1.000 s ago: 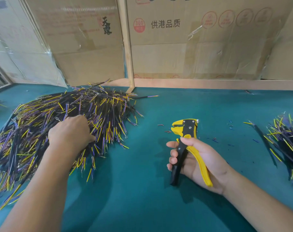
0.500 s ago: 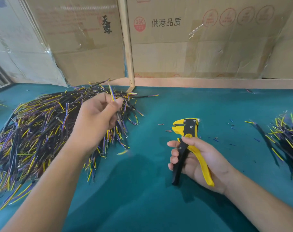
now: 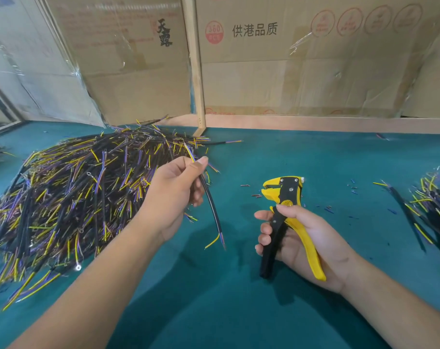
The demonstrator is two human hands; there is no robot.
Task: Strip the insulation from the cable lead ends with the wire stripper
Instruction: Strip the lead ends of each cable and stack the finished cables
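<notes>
Head view, looking down on a teal table [image 3: 239, 311]. At about nine o'clock the left hand [image 3: 173, 190] pinches one black cable [image 3: 211, 205] between thumb and forefinger, its other fingers curled in. The cable hangs down toward six o'clock, its lower yellow and purple leads splayed just above the table; its upper leads stick out past the thumb. Behind that hand, from eight to eleven o'clock, lies a big pile of cables [image 3: 70, 197] with yellow and purple leads, some with ring terminals.

At about four o'clock the right hand [image 3: 304, 245] grasps the wire stripper [image 3: 286, 217], fingers wrapped round its black handle and the yellow handle lying across the palm. Its yellow-and-black head points toward twelve o'clock, apart from the cable. Small insulation scraps [image 3: 352, 190] lie around it. A second cable pile [image 3: 432, 210] sits at three o'clock.

Cardboard boxes [image 3: 302, 59] stand at twelve o'clock, printed "供港品质" beside a red "360" stamp; the left one reads "天露".
</notes>
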